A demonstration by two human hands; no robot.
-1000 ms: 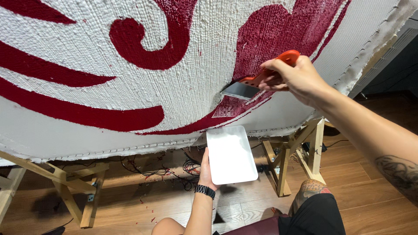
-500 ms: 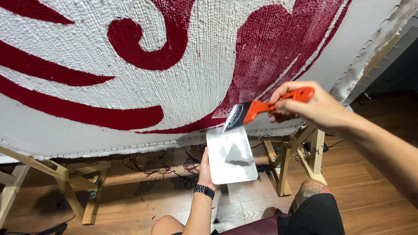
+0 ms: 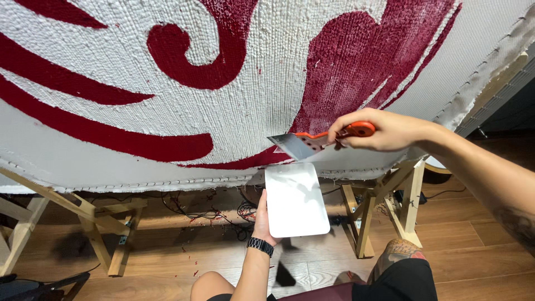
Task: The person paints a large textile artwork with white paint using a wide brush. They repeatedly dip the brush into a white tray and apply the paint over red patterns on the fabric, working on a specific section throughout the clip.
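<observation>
A large white tufted rug with dark red swirl shapes (image 3: 223, 100) is stretched on a wooden frame in front of me. My right hand (image 3: 384, 131) grips a scraper with an orange handle and a metal blade (image 3: 295, 146), held flat just off the rug's lower edge. Below the blade, my left hand (image 3: 262, 220) holds up a white rectangular tray (image 3: 294, 199) by its left edge. A black watch sits on that wrist.
Wooden legs (image 3: 106, 223) and braces (image 3: 390, 206) carry the frame over a brown wood floor. Cables (image 3: 223, 209) lie tangled under the rug. My knees (image 3: 401, 262) are at the bottom of the view. The rug's stitched border (image 3: 485, 72) runs up the right.
The scraper left the red patch on the rug, dipped down over the tray, and now sits level just above it. The tray has risen a little closer to the rug's edge.
</observation>
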